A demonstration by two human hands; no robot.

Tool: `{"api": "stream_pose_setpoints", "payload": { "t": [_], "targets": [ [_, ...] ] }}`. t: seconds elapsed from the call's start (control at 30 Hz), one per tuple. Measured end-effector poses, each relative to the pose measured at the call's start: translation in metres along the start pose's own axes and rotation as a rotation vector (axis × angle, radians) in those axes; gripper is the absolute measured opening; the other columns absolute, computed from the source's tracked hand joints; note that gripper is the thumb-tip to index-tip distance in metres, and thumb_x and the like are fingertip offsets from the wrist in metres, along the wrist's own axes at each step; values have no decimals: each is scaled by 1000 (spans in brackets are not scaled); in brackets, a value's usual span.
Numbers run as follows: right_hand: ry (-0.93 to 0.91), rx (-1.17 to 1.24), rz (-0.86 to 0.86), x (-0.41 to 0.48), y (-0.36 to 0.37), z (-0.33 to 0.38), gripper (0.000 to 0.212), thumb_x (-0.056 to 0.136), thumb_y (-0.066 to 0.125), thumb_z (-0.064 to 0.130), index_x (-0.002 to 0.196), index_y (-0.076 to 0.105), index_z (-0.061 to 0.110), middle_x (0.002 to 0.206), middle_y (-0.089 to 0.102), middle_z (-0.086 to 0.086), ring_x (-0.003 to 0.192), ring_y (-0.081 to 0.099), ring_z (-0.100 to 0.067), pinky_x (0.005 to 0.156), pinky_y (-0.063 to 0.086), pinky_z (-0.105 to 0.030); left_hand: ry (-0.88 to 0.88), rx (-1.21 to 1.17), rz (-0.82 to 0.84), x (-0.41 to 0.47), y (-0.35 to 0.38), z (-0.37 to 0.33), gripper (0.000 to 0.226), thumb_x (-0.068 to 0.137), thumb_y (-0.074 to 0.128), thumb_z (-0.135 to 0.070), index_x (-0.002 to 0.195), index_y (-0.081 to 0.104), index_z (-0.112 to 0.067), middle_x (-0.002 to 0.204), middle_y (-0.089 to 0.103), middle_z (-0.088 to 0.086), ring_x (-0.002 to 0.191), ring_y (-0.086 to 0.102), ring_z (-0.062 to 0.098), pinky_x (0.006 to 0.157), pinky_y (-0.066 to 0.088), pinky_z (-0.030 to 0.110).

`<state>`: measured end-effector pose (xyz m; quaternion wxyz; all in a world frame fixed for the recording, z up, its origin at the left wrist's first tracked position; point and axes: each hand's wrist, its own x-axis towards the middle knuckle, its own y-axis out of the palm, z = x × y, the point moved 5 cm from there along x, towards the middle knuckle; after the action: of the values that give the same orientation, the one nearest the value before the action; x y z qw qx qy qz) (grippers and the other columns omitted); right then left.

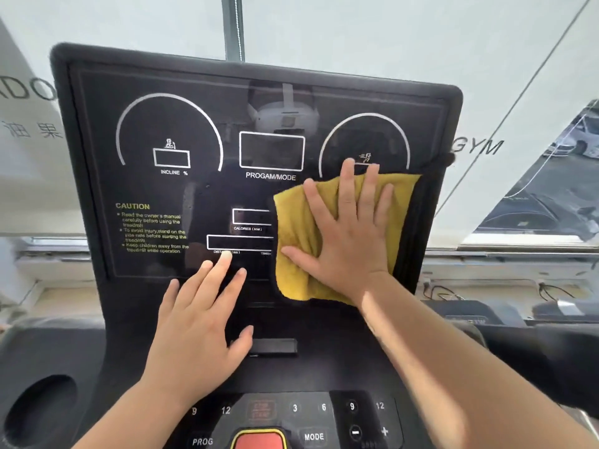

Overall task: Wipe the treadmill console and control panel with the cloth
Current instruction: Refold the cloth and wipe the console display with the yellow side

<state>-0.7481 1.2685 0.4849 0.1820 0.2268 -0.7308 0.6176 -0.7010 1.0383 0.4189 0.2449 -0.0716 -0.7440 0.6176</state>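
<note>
Head view. Control panel (308, 419) sits lowest in frame, closest to the lens: number keys, PROG and MODE keys, red button (259, 441) at bottom centre. Both forearms pass over it without touching, as far as can be told. Cup holder (39, 411) at far left.

Left hand (201, 319): fingers straight and spread, palm down, holding nothing. Fingertips lie on the lower edge of the console (155, 131) face, just under the DISTANCE readout. Judged to be a brace for the body and the upright panel while the other hand pushes.

Right hand (346, 234): fingers fanned wide, palm flat, pressing the cloth (296, 228) against the lower right of the console. Wide spread likely chosen to load a large patch of fabric evenly, so it slides rather than bunches.

Cloth: yellow, flat on the glass, covering the right ends of the CALORIES and DISTANCE boxes and reaching the console's right edge. Two fingertips overshoot its top edge onto bare glass below the runner icon.

Judgement: console wipe in progress, right side being worked. Left dial, INCLINE box and CAUTION text are uncovered; whether they are already wiped cannot be told. Control panel likely comes later.
</note>
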Motion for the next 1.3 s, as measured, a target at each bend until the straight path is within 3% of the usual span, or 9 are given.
{"api": "stream_pose_setpoints", "payload": {
  "t": [0.1, 0.27, 0.37, 0.57, 0.7, 0.8, 0.93, 1.1, 1.3],
  "targets": [
    [-17, -39, -28, -1, -6, -35, 106, 76, 47, 92, 162, 21, 36, 169, 5, -25, 152, 0, -57, 118, 2, -75, 17, 6, -17, 2, -4, 0, 75, 79, 50, -56, 144, 55, -20, 160, 39, 2, 142, 38, 28, 110, 35, 61],
    [346, -3, -39, 51, -42, -77, 109, 79, 32, 94, 164, 0, 33, 169, -7, -27, 152, -8, -56, 119, -1, -73, 42, -8, -29, 5, -5, 4, 72, 79, 52, -55, 141, 58, -19, 157, 41, 4, 138, 41, 29, 106, 40, 62],
    [425, 30, -92, 78, -52, -55, 108, 83, 27, 92, 165, 2, 27, 168, -6, -29, 152, -7, -56, 119, -1, -73, 53, -25, -35, 4, -5, 5, 71, 79, 52, -54, 140, 59, -19, 158, 41, 4, 138, 43, 30, 106, 41, 60],
    [157, -2, -67, 70, -32, 34, 103, 85, 27, 90, 165, 7, 28, 170, -1, -26, 153, -3, -55, 120, 2, -71, 124, -123, -148, 5, -11, 11, 56, 80, 61, -46, 126, 70, -14, 148, 53, 8, 132, 51, 33, 105, 44, 57],
    [-77, -13, -53, 26, -6, 44, 98, 86, 42, 84, 164, 19, 30, 170, 5, -21, 154, 2, -52, 121, 6, -71, 99, -144, -336, 5, -25, 26, 43, 80, 67, -34, 113, 74, -8, 131, 63, 14, 120, 59, 40, 103, 43, 58],
    [-65, -51, -73, 1, 2, 9, 98, 85, 47, 84, 163, 23, 30, 170, 7, -20, 154, 5, -52, 121, 6, -71, -60, -92, -356, 5, -31, 48, 57, 76, 69, -37, 126, 68, -9, 142, 53, 18, 130, 49, 44, 106, 38, 62],
    [226, -34, -41, 10, -7, -35, 104, 83, 41, 86, 163, 13, 26, 170, -1, -25, 153, -3, -54, 120, 1, -72, -212, -74, -311, 1, -31, 76, 76, 74, 61, -47, 141, 53, -11, 158, 33, 20, 145, 31, 45, 116, 26, 63],
    [530, 72, -85, 50, -30, -17, 107, 86, 28, 89, 165, -2, 22, 169, -9, -27, 153, -9, -55, 119, 1, -73, -220, -86, -201, -7, -24, 99, 85, 75, 51, -54, 148, 44, -11, 163, 23, 19, 148, 26, 43, 116, 25, 64],
    [356, 37, -83, 59, -22, 56, 109, 86, 32, 89, 165, 8, 19, 169, 0, -28, 153, -2, -55, 120, 3, -72, -162, -89, -154, -12, -17, 111, 85, 76, 50, -55, 150, 42, -13, 167, 19, 12, 151, 26, 39, 113, 27, 67]
  ]
}}
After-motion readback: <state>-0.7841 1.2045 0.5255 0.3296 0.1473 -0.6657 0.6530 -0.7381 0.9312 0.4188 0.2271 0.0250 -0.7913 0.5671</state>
